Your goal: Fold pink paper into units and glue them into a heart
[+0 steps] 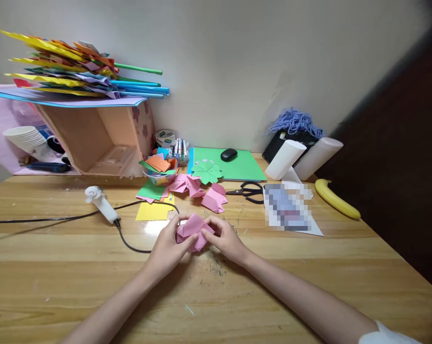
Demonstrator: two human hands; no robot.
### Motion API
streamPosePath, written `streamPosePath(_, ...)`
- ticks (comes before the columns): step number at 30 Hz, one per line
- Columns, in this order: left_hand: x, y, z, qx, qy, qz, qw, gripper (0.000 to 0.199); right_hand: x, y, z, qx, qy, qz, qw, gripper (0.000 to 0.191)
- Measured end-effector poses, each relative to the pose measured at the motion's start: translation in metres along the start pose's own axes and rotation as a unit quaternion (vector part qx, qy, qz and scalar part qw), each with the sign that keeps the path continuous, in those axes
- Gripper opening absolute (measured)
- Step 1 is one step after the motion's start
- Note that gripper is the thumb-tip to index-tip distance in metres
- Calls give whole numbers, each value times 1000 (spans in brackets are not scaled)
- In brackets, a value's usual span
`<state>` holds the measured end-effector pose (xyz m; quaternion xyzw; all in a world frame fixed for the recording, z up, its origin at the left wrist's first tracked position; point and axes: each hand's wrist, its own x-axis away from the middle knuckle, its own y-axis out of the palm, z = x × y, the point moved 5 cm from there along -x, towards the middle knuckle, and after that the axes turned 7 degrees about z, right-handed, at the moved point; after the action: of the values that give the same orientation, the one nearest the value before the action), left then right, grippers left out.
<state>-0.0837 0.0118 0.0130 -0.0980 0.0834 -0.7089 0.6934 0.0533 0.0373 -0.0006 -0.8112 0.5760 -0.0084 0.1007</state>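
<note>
A folded pink paper piece (195, 232) is held between both hands, low over the wooden table. My left hand (171, 243) grips its left side, thumb on the front. On the right side, my right hand (226, 238) pinches the paper with its thumb pressed near the middle. Just beyond lie more folded pink papers (214, 197), and a green paper flower (207, 172) rests behind them on a green sheet. Black-handled scissors (250, 192) lie to the right of the pink pieces.
A white glue gun (103, 205) with a black cable stands left. Yellow paper (153, 211) and a tub of coloured scraps (160, 174) are behind my left hand. Farther right are a blurred printed sheet (312, 222), white rolls (286, 159) and a banana (337, 198). An open box (90, 138) stands back left.
</note>
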Motion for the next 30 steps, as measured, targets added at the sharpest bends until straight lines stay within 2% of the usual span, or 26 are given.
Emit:
streamPosePath(4, -1, 1, -4, 10, -4, 8, 1000, 36, -1, 0, -2, -10, -6, -4, 1000, 15)
streamPosePath(10, 1, 2, 2, -2, -9, 5, 1000, 37, -1, -1, 1, 22, 3, -3, 1000, 20)
streamPosePath(15, 0, -2, 8, -35, 1, 24, 999, 35, -1, -2, 0, 10, -3, -4, 1000, 22)
streamPosePath(26, -1, -3, 6, -58, -3, 22, 998, 39, -1, -3, -5, 19, -16, 11, 1000, 22)
streamPosePath(30, -2, -4, 5, -46, 11, 32, 998, 36, -2, -6, -6, 18, -19, 23, 999, 27)
